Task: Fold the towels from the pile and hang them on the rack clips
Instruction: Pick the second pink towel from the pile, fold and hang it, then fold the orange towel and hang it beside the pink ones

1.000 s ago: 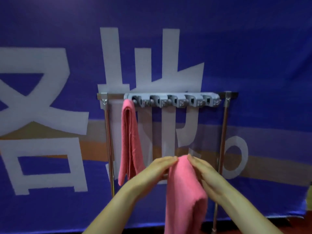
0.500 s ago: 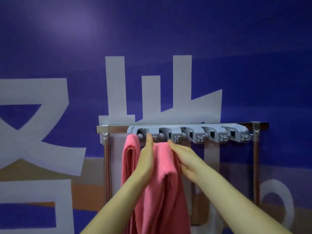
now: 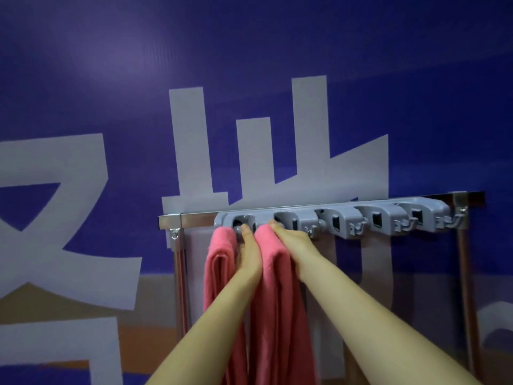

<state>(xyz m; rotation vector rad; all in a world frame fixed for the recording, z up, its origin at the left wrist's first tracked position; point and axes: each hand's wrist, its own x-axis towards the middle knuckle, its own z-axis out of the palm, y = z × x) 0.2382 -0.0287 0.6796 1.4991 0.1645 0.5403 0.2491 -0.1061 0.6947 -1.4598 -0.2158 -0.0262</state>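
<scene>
Both hands are raised to the grey clip bar [image 3: 333, 218] on the metal rack [image 3: 194, 218]. Between them hangs a folded pink towel [image 3: 277, 287], its top fold pushed up against the second clip [image 3: 288, 218] from the left end. The left hand [image 3: 249, 254] presses flat against the towel's left side, fingers closed together and pointing up, the fingertip touching the first clip [image 3: 241, 220]. The right hand [image 3: 294, 243] lies on the towel's right side with fingers curled over the top fold; how firmly it grips cannot be told. Just left of the left hand, touching it, a second pink towel [image 3: 219, 262] hangs from the first clip. To the right of the right hand, three more clips [image 3: 377, 218] stand free, with small hooks under them. The rack's right post [image 3: 466, 287] is well apart from the hands, with open room below the bar. Behind is a blue banner [image 3: 277, 79] with large pale characters.
</scene>
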